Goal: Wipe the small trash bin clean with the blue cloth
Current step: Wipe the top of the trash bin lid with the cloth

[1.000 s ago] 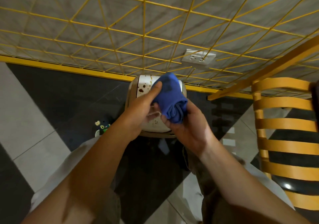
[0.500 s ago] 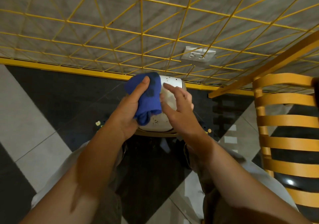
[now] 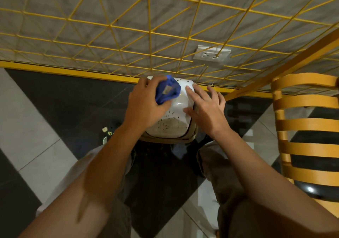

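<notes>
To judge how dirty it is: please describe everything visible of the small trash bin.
The small trash bin stands on dark floor by the yellow rail. Its glossy white top, plastic by its look, bears dark specks and a brownish smear near the front; a tan rim shows below. The left hand presses the blue cloth on its far left; the right hand rests straight fingers on its right side.

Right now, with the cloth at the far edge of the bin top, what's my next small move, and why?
Probably drag the blue cloth, gripped in the left hand, toward you across the top of the small trash bin: dark specks and a brownish smear cover its near part, and the right hand steadies its right side.
</notes>
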### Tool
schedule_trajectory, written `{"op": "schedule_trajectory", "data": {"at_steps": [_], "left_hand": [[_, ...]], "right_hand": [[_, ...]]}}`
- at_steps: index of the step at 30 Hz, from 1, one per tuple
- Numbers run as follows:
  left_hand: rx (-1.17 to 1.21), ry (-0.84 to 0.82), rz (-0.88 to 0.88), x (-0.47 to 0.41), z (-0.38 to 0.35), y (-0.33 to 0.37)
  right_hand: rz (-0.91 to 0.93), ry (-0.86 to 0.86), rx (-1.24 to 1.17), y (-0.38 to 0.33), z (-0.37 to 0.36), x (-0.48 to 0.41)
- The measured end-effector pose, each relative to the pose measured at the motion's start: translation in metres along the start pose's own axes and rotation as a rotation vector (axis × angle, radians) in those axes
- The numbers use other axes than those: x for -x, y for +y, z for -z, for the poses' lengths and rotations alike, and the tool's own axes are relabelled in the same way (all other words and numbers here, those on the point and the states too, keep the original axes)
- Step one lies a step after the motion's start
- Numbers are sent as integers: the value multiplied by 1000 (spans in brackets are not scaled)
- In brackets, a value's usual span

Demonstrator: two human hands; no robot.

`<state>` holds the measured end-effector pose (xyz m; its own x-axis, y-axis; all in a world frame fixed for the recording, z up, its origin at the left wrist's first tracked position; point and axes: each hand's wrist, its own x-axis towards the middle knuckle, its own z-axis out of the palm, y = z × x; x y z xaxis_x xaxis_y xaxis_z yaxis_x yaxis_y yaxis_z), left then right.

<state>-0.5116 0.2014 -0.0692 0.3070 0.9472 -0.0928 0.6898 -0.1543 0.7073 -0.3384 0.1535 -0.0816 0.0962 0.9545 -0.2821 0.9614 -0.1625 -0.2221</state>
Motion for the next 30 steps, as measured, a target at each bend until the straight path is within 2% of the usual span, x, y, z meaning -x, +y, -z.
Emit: {"op": "schedule_trajectory", "data": {"at_steps": [5,10,17,22,25,30], "left_hand": [[-182,50,-68,-1,-20,-1],[-344,46,-250,8,-34,0],[-199,221,-10,-4,-15,-15],[-222,103,-179,8,-32,-3],[-233,120,-186,7,-33,-4],[-154,228,66,-2,-20,-10]], "right_hand": [[-1,12,-70,-1,0,0],[-6,9,-85,3,-1,0],[-22,16,-88,3,-2,-1],[-21,20,-106,3,-1,0],[-20,24,-115,3,-2,0],[-20,33,-102,3,-3,-1]]}}
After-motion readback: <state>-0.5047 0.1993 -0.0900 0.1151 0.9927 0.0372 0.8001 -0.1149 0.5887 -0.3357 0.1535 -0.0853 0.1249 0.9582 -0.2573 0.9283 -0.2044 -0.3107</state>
